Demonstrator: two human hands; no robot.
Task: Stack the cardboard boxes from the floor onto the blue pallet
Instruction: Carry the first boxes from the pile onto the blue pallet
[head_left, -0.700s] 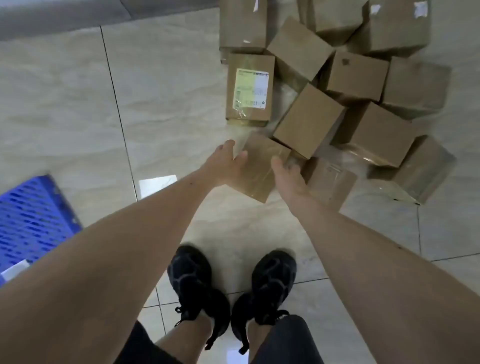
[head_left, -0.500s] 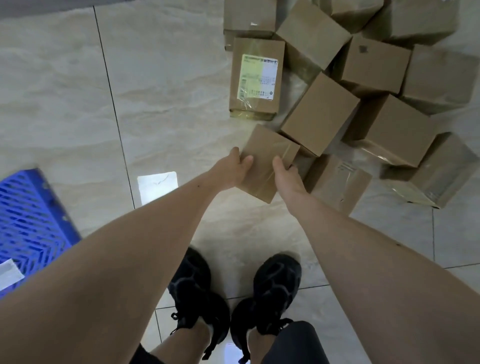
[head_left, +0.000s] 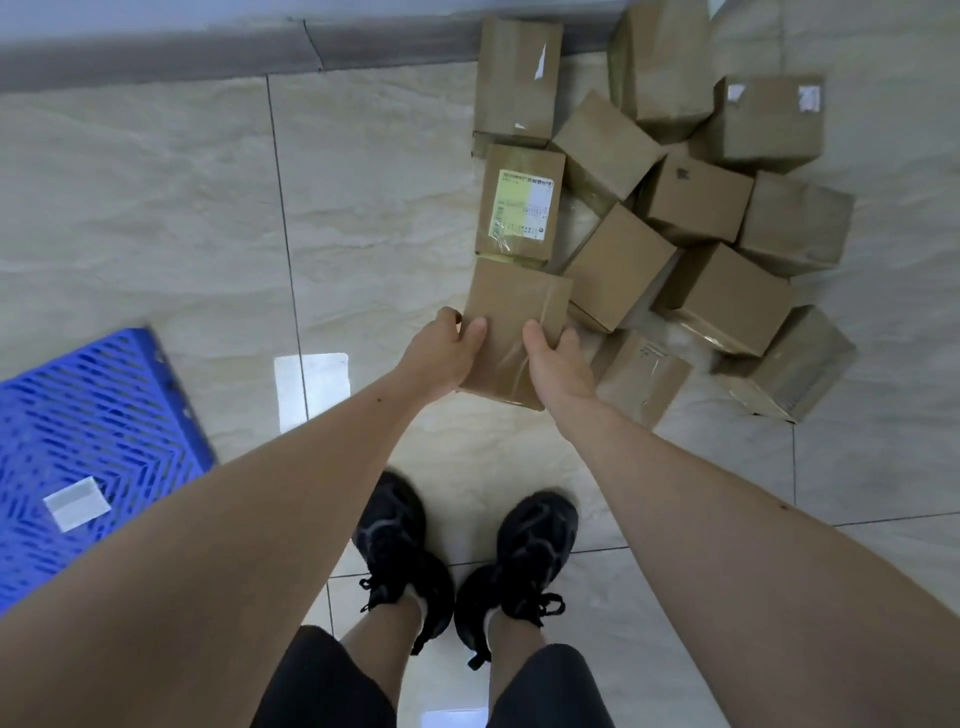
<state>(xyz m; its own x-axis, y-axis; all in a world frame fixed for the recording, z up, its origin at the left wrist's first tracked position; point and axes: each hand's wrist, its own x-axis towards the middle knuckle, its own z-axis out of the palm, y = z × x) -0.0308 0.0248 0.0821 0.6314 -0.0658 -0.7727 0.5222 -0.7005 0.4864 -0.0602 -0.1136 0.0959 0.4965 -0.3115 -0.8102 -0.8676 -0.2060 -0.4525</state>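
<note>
Both hands are clamped on one cardboard box (head_left: 511, 322) at the middle of the view: the left hand (head_left: 441, 353) grips its left edge with the thumb on top, and the right hand (head_left: 558, 364) grips its right edge the same way. Right behind it, at 12 o'clock, lies a labelled box (head_left: 519, 202) with a pale yellow and white sticker, and the rest of the loose pile of boxes (head_left: 722, 296) spreads from 12 to 3 o'clock, tipped at mixed angles and crowding against each other; a taped box (head_left: 641, 376) sits just beside the right wrist. The floor (head_left: 156, 208) is glossy beige tile with dark grout lines, meeting a grey skirting strip (head_left: 156, 52) at the top. The blue pallet (head_left: 93, 441), a slotted grid carrying a small pale tag (head_left: 77, 503), lies at 9 o'clock, well apart from the pile. Black shoes (head_left: 462, 561) stand at 6 o'clock.
</note>
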